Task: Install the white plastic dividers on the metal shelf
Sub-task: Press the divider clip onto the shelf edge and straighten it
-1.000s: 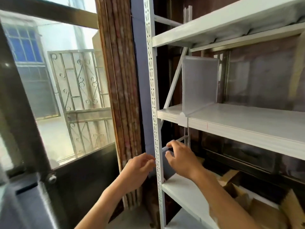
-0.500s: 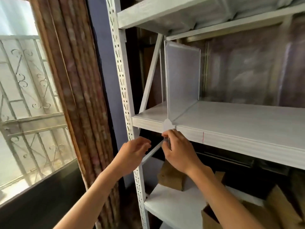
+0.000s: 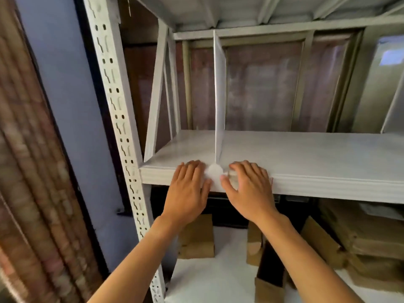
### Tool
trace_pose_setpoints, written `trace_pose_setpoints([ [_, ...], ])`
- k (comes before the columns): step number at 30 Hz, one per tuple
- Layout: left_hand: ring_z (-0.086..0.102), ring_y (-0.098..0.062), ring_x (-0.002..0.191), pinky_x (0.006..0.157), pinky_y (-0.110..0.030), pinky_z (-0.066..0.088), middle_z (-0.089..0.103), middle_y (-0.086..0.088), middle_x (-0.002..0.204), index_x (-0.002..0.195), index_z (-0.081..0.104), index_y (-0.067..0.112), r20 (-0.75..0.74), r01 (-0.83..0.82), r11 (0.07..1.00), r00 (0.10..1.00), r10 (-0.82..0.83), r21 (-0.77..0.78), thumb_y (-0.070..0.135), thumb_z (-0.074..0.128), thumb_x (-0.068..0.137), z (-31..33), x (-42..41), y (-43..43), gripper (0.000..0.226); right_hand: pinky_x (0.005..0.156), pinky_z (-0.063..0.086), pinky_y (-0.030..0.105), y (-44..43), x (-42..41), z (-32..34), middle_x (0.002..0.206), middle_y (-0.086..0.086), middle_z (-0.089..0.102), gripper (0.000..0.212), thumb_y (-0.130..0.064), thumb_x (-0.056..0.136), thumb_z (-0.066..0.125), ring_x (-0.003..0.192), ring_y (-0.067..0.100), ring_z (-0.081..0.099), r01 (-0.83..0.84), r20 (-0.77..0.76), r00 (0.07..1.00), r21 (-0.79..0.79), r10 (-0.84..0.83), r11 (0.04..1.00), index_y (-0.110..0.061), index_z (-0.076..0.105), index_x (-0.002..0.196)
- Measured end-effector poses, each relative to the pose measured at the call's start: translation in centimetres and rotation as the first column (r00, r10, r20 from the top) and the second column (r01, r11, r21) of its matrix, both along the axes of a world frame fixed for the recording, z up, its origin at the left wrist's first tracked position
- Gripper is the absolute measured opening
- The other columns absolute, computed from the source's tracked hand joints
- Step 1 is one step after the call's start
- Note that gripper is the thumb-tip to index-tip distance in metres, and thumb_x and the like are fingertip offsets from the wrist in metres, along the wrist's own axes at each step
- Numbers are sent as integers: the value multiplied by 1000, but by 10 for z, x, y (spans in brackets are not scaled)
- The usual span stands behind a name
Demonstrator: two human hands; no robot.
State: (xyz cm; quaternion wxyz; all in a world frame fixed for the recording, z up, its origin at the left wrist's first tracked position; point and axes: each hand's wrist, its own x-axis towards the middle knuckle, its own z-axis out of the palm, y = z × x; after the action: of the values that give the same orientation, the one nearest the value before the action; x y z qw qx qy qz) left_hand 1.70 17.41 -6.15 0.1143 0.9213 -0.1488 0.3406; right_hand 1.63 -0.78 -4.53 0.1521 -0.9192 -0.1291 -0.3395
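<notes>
A white plastic divider (image 3: 219, 88) stands upright on the white metal shelf (image 3: 306, 154), seen edge-on, with its rounded front clip (image 3: 215, 170) over the shelf's front lip. My left hand (image 3: 188, 189) lies flat on the lip just left of the clip, fingers spread over the shelf edge. My right hand (image 3: 249, 186) rests on the lip just right of the clip, its thumb touching the clip's lower edge. Neither hand holds anything.
A perforated white upright post (image 3: 122, 132) runs down the shelf's left side, with a diagonal brace (image 3: 156, 95) behind it. Cardboard boxes (image 3: 360, 237) sit on the lower shelf (image 3: 218, 281). A wooden door frame (image 3: 32, 171) and blue wall (image 3: 72, 106) lie to the left.
Both hands rose from below the shelf edge onto its front lip, one on each side of the divider's clip. The view swung right and closer to the shelf.
</notes>
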Motion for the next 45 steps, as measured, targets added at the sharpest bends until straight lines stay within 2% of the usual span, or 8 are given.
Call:
trace_pose_setpoints([
  [3, 44, -25, 129, 113, -43, 28, 50, -7, 137, 136, 48, 10, 91, 27, 1000, 995, -28, 12, 36, 36, 104, -8, 5, 0, 43, 93, 41, 39, 16, 2, 6, 110, -3, 60, 57, -66, 92, 29, 104, 20, 53, 91, 2, 996, 18, -91, 996, -22, 61, 110],
  [7, 44, -26, 129, 113, -43, 29, 51, -8, 136, 135, 49, 11, 121, 68, 998, 990, -68, 5, 40, 40, 100, -11, 9, 5, 47, 91, 43, 41, 42, 6, 13, 109, 3, 56, 74, -76, 87, 20, 102, 24, 51, 227, -12, 974, -7, -227, 974, -16, 58, 109],
  [12, 41, -27, 133, 117, -44, 24, 49, -8, 139, 141, 43, 10, 104, 52, 998, 993, -54, 26, 51, 45, 93, -13, 8, 6, 64, 88, 43, 45, 61, 12, 16, 110, 9, 57, 72, -71, 88, 25, 102, 28, 51, 342, -11, 940, 20, -342, 940, -11, 58, 112],
  [17, 40, -26, 135, 118, -45, 24, 47, -7, 141, 143, 41, 12, 108, 20, 998, 994, -27, 62, 64, 49, 87, -15, 11, 6, 77, 85, 47, 42, 57, 15, 15, 110, 9, 56, 67, -66, 88, 29, 100, 27, 51, 306, 7, 952, 18, -306, 952, -11, 59, 112],
  [23, 43, -27, 132, 119, -43, 22, 49, -7, 138, 141, 44, 13, 162, -21, 998, 987, 11, 59, 61, 56, 86, -20, 17, 5, 75, 82, 46, 42, 53, 19, 16, 109, 12, 57, 66, -63, 89, 35, 102, 29, 50, 250, 0, 968, 29, -250, 968, -8, 62, 113],
  [29, 45, -30, 129, 116, -44, 27, 52, -10, 134, 138, 47, 11, 220, -61, 996, 974, 46, 62, 36, 74, 77, -19, 17, 0, 71, 85, 45, 41, 51, 19, 17, 114, 13, 57, 67, -61, 89, 34, 105, 29, 49, 203, -11, 979, 46, -203, 978, -6, 62, 116],
  [33, 47, -31, 127, 115, -46, 29, 53, -10, 132, 133, 51, 8, 258, -113, 993, 961, 103, 24, 22, 71, 76, -22, 17, -9, 62, 86, 46, 41, 50, 19, 15, 114, 14, 58, 68, -60, 90, 35, 106, 29, 50, 188, 3, 982, 48, -188, 981, -4, 62, 115],
  [45, 50, -31, 122, 117, -45, 26, 56, -10, 124, 125, 53, 9, 288, -178, 982, 939, 188, -61, 22, 74, 75, -25, 16, -27, 56, 92, 46, 41, 48, 19, 16, 125, 14, 56, 68, -61, 92, 31, 113, 29, 51, 148, -36, 989, 46, -146, 988, -8, 59, 124],
])
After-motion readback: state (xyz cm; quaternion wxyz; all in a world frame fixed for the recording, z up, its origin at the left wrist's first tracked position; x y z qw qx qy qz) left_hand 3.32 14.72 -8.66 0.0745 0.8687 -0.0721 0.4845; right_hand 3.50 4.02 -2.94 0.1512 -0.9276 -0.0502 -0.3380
